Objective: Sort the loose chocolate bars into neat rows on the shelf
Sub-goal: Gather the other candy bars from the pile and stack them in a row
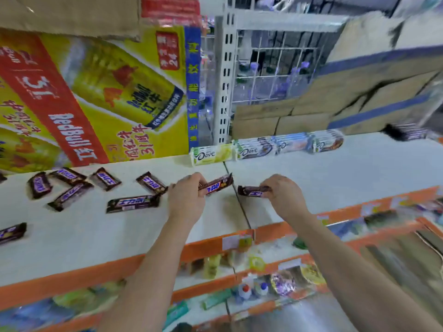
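Observation:
Several brown chocolate bars with blue lettering lie scattered at odd angles on the white shelf (335, 173), such as one bar (133, 203) lying flat and another (151, 183) just left of my hands. My left hand (187, 197) pinches the end of a tilted bar (219, 185), lifted slightly near the shelf seam. My right hand (284, 195) grips another brown bar (253, 190) by its right end, just right of the seam. More loose bars (39, 184) lie at the far left.
A row of Dove bars (212, 154) lines the back of the shelf. A large yellow Red Bull carton (96, 97) stands at the back left, brown cartons (311, 116) at the back right. Orange-edged lower shelves (215, 245) hold assorted goods.

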